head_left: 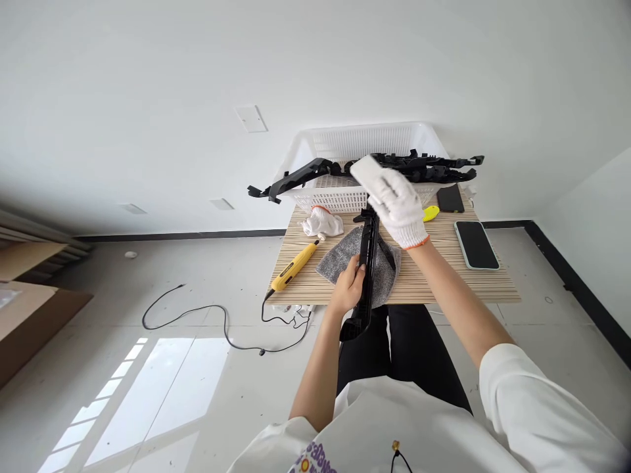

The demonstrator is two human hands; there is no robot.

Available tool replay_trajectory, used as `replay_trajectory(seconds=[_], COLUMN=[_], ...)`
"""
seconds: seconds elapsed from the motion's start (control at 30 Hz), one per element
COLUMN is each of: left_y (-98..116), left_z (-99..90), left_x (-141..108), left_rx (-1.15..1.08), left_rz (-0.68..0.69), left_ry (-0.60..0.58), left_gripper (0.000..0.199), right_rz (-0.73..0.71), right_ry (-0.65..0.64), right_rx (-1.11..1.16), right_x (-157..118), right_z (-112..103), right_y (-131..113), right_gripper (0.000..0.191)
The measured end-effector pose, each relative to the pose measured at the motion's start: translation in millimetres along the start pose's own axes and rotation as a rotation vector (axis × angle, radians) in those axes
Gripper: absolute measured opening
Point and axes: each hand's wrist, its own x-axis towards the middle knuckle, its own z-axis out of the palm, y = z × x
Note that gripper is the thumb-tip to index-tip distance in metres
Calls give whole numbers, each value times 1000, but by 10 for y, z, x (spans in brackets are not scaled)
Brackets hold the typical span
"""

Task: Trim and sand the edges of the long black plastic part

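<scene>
My bare left hand (349, 284) is closed around a long black plastic trim piece (365, 263), which runs lengthwise over the table's front edge. Above its far end is my right hand (398, 205), in a white knitted glove with an orange cuff. Its fingers are wrapped around a flat white block, perhaps a sponge (365, 169); whether the block touches the trim piece I cannot tell. Beneath the trim piece a grey cloth (338, 259) is spread on the table. A slim dark object (386, 252) lies on that cloth.
A white plastic basket (325, 199) at the back holds several black trim pieces (300, 176) jutting past its sides. Left are a yellow corded tool (294, 266) and a white glove (323, 223). Right are a phone (476, 245), a dark flat object (450, 198) and a yellow item (430, 213).
</scene>
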Motion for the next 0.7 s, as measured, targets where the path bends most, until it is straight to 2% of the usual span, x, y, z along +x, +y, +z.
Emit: replay_trajectory(seconds=[0.07, 0.17, 0.27, 0.37, 0.5, 0.6, 0.63, 0.7], left_y=[-3, -1, 3, 4, 6, 15, 17, 19], left_z=[1, 0, -1, -1, -3, -5, -6, -6], left_x=[1, 1, 1, 0, -3, -5, -6, -6], left_rx=[3, 4, 9, 15, 16, 13, 14, 19], left_rz=[-1, 2, 6, 10, 11, 6, 5, 3], left_ry=[1, 0, -1, 1, 0, -4, -3, -4], left_gripper=[29, 30, 30, 30, 30, 30, 30, 30], right_rz=[59, 33, 94, 40, 117, 110, 169, 387], right_ry=[35, -8, 0, -55, 27, 24, 69, 180], right_rx=[36, 121, 155, 168, 189, 318, 406, 682], right_x=[8, 9, 28, 59, 50, -15, -39, -76], right_z=[-7, -18, -29, -37, -67, -118, -135, -153], right_y=[8, 22, 24, 22, 24, -7, -27, -74], right_gripper=[57, 56, 56, 56, 53, 53, 52, 47])
